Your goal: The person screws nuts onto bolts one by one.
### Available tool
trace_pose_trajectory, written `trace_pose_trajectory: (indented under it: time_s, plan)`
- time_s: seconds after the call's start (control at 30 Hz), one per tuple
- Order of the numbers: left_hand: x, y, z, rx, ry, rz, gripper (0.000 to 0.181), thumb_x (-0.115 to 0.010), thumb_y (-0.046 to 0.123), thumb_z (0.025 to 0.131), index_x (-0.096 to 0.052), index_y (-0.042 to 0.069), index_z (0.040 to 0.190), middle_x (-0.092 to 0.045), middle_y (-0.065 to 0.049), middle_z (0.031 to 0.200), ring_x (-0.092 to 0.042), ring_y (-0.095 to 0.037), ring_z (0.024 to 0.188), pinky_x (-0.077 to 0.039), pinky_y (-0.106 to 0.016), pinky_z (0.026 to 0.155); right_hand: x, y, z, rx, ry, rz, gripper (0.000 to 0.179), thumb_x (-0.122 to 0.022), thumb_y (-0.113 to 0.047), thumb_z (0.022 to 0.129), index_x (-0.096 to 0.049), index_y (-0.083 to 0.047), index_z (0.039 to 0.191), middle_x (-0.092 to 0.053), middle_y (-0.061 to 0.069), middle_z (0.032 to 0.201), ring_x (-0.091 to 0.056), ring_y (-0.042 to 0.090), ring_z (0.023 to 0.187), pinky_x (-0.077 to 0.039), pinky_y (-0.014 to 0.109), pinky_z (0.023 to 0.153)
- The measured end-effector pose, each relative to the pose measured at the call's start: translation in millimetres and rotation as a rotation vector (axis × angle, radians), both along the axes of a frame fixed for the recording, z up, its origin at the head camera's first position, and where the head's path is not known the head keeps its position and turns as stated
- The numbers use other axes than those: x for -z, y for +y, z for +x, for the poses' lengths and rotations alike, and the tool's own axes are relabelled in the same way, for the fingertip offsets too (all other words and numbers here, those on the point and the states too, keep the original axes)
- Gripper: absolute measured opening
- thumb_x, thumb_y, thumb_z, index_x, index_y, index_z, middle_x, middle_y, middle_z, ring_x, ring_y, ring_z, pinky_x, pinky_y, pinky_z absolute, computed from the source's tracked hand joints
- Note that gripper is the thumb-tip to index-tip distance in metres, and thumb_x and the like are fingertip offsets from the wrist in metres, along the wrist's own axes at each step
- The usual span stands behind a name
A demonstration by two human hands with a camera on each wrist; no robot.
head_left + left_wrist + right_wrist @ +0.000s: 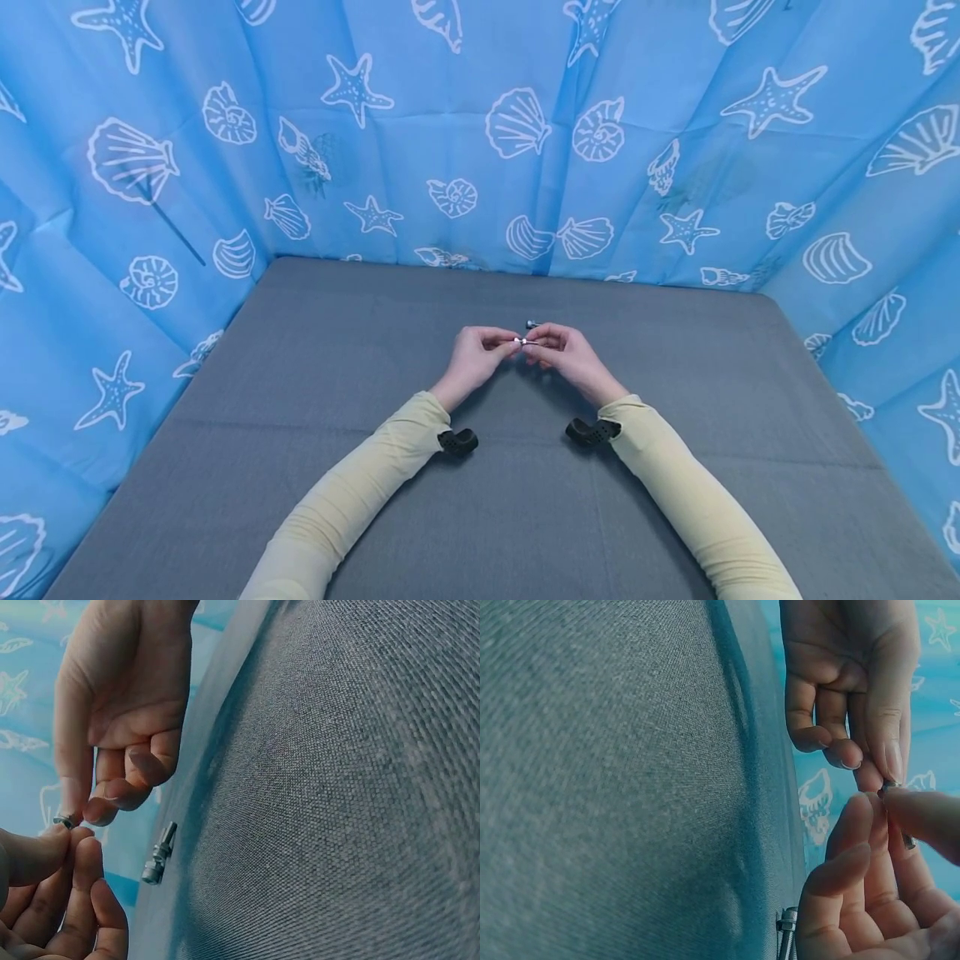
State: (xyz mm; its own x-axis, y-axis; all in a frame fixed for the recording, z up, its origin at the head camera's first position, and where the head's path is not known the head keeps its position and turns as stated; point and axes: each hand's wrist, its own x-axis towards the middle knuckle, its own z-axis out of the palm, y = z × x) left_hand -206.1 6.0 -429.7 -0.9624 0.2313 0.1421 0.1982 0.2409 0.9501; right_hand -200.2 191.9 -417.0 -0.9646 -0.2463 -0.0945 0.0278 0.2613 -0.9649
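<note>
In the head view, a small metal bolt (pixel 523 341) is held just above the grey table, between the fingertips of both hands. My left hand (pixel 478 357) pinches one end with thumb and fingers. From the other side, my right hand (pixel 567 355) pinches it; the shank tip (pixel 909 841) sticks out past its fingers in the right wrist view. Fingertips hide most of the bolt, so I cannot tell what is threaded on it. A second bolt (pixel 157 855), with what look like nuts or washers on it, lies on the table just beyond the right hand.
A grey cloth-covered table (pixel 420 500) spreads under both arms. Blue curtains (pixel 450 150) with white shells and starfish stand along its back and sides. Black wrist devices (pixel 457 442) are worn at the cuffs of pale yellow sleeves (pixel 360 483).
</note>
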Motion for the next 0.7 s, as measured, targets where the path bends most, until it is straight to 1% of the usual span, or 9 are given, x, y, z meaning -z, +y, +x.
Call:
trace_pose_trajectory:
  time_s: [0.07,0.2,0.3,0.4,0.6,0.7]
  plan:
    - [-0.1,0.2,0.0,0.001,-0.002,0.004,0.015,-0.069,0.013,0.089,-0.075,0.005,0.101,-0.072,-0.002,0.088,-0.068,-0.012,0.076,-0.053,-0.025,0.062,-0.7,0.1,0.4,-0.003,-0.001,0.011,0.027,-0.063,-0.019,0.095,-0.061,0.002,0.111,-0.064,0.025,0.105,-0.064,0.021,0.085,-0.052,0.036,0.073]
    - [-0.2,0.7,-0.3,-0.001,-0.007,0.012,0.014,-0.069,0.012,0.089,-0.075,0.006,0.100,-0.072,-0.002,0.088,-0.069,-0.012,0.076,-0.054,-0.025,0.062,0.2,0.4,0.2,-0.003,-0.016,-0.008,0.030,-0.060,-0.023,0.097,-0.060,0.003,0.112,-0.065,0.023,0.104,-0.065,0.022,0.085,-0.053,0.037,0.074]
    - [-0.4,0.7,-0.2,0.000,-0.006,0.016,0.014,-0.069,0.011,0.089,-0.075,0.005,0.100,-0.072,-0.002,0.088,-0.069,-0.012,0.076,-0.054,-0.025,0.063,1.5,0.3,-0.6,-0.002,-0.007,-0.025,0.028,-0.062,-0.021,0.096,-0.059,0.002,0.111,-0.065,0.023,0.104,-0.065,0.022,0.085,-0.053,0.037,0.074]
    - [-0.3,0.7,-0.1,0.004,-0.003,0.022,0.014,-0.069,0.010,0.089,-0.074,0.004,0.101,-0.072,-0.003,0.089,-0.069,-0.013,0.077,-0.055,-0.026,0.064,1.8,-0.1,-1.0,-0.004,0.006,-0.014,0.027,-0.063,-0.020,0.094,-0.060,0.001,0.110,-0.065,0.023,0.105,-0.064,0.020,0.085,-0.052,0.037,0.074]
    - [0.9,0.7,-0.4,0.000,-0.009,0.020,0.014,-0.069,0.010,0.090,-0.074,0.005,0.101,-0.072,-0.003,0.089,-0.069,-0.015,0.078,-0.054,-0.025,0.064,2.5,-1.0,-1.0,0.008,-0.041,-0.042,0.030,-0.059,-0.024,0.097,-0.061,0.003,0.110,-0.065,0.022,0.104,-0.065,0.019,0.082,-0.053,0.036,0.073]
    - [1.3,0.4,-0.4,0.004,-0.009,0.028,0.014,-0.068,0.009,0.090,-0.074,0.004,0.101,-0.072,-0.004,0.088,-0.069,-0.015,0.078,-0.054,-0.026,0.064,3.4,-0.7,-1.1,0.009,-0.019,-0.047,0.027,-0.061,-0.021,0.096,-0.059,0.002,0.111,-0.064,0.023,0.104,-0.065,0.020,0.082,-0.053,0.036,0.072]
